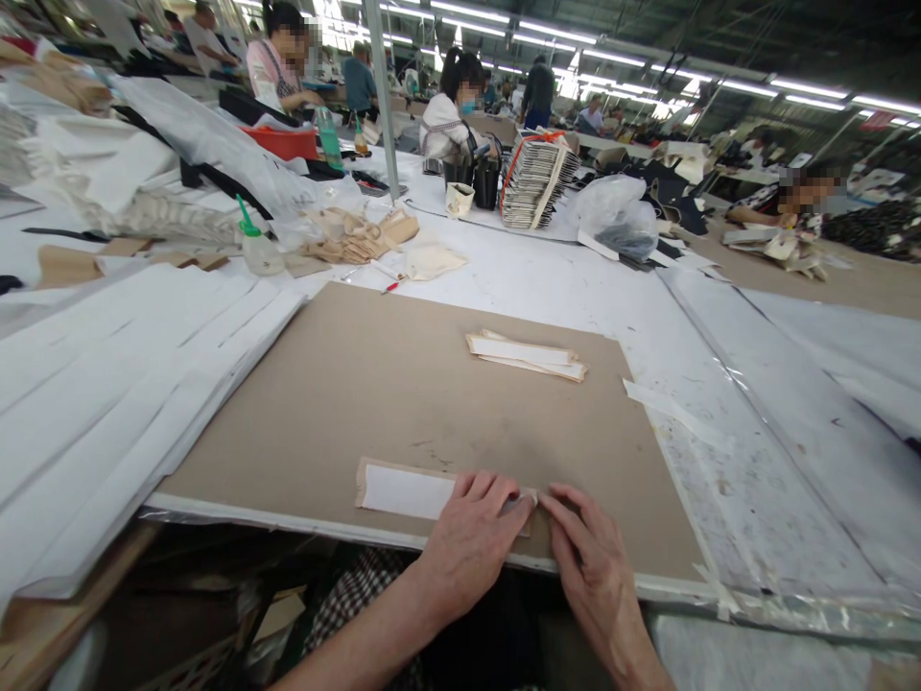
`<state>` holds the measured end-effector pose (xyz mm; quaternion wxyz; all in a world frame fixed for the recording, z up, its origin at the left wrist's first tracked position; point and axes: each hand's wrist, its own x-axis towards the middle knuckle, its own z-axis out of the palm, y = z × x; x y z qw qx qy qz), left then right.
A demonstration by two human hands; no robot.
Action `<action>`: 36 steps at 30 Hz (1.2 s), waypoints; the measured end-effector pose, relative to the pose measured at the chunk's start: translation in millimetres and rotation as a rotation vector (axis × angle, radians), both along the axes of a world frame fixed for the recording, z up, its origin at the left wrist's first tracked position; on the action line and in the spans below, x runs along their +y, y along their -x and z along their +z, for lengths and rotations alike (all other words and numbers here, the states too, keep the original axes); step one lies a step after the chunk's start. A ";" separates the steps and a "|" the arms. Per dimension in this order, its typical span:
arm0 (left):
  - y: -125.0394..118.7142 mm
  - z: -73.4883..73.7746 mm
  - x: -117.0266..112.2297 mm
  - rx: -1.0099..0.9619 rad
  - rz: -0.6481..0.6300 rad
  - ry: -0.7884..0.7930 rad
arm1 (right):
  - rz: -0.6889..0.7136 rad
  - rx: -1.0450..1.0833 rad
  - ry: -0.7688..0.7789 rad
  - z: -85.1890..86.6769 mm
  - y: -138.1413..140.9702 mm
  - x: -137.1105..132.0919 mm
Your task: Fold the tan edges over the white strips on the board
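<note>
A tan fabric strip with a white backing [407, 490] lies near the front edge of a brown board [345, 384]. Bent over its right half, my left hand [471, 537] presses it down, with the thumb reaching toward the right end. My right hand [594, 552] has its fingers curled at that same end, the fingertips meeting the strip's corner close to my left thumb. Part of the strip is hidden under my left hand. Farther back on the board, several similar strips [529, 355] lie in a small loose pile.
Long white sheets [136, 384] are stacked at left. Behind the board are a green-capped bottle [260, 248], tan fabric pieces [360, 233], a red pen [392, 285] and a tied stack of panels [538, 180]. A plastic bag [615, 211] sits farther right. Other people work across the table.
</note>
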<state>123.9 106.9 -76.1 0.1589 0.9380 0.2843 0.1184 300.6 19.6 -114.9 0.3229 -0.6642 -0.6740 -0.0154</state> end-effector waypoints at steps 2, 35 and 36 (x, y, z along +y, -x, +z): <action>0.1 -0.2 0.0 0.004 -0.002 0.000 | 0.003 -0.005 0.026 2.2 -0.2 1.8; -0.2 1.6 -0.8 0.020 0.011 -0.014 | 0.058 -0.159 0.087 16.1 -4.7 14.2; -0.2 1.3 -0.8 0.018 0.010 -0.015 | 0.054 -0.177 0.090 16.4 -3.9 14.1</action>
